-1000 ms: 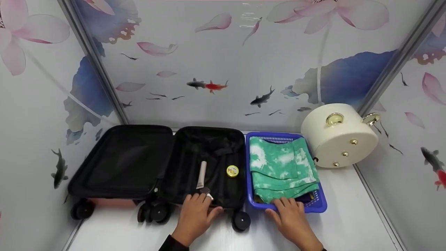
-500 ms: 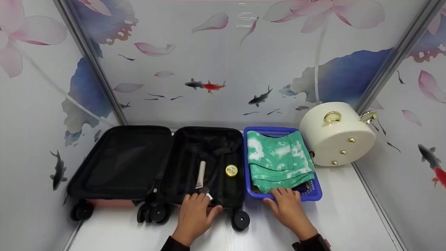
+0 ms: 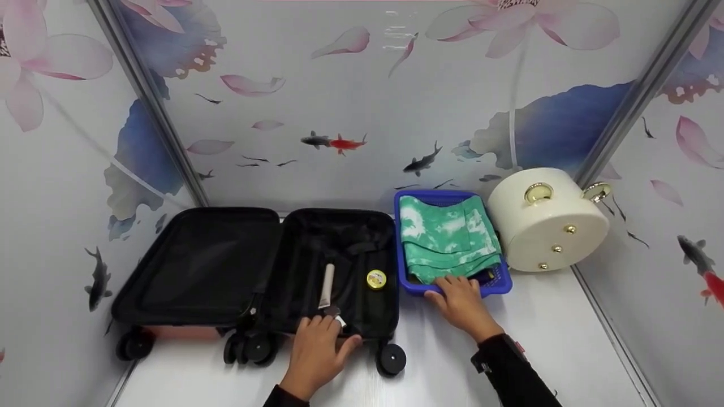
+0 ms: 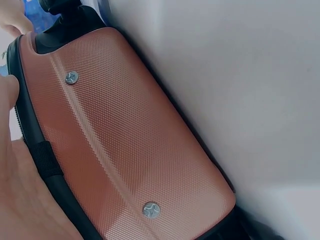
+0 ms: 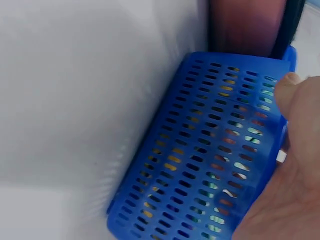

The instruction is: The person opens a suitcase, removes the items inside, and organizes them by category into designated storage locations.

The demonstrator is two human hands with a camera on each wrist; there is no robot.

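An open suitcase (image 3: pixel 334 237) with a black lining lies unfolded on the white table; its pink outer shell (image 4: pixel 110 125) shows in the left wrist view. My left hand (image 3: pixel 319 350) holds its front rim, fingers bent over the edge, thumb along the outside. Inside lie a pale squeeze tube (image 3: pixel 326 285), a round yellow tin (image 3: pixel 376 278) and a small dark item with a white part, partly behind my fingers. My right hand (image 3: pixel 461 305) grips the front rim of a blue plastic basket (image 5: pixel 185 150), thumb outside. Folded green-and-white tie-dye fabric (image 3: pixel 447 232) fills the basket.
Right of the basket, against the wall, leans a cream round case (image 3: pixel 548 220) with gold-coloured rings and studs. Printed panels (image 3: pixel 271 186) close off the back and both sides. Black suitcase wheels (image 3: pixel 390 359) stick out at the front.
My right hand has pushed the basket away from me, toward the back wall, and slightly left, with the fabric in it. My left hand and the suitcase have stayed where they were.
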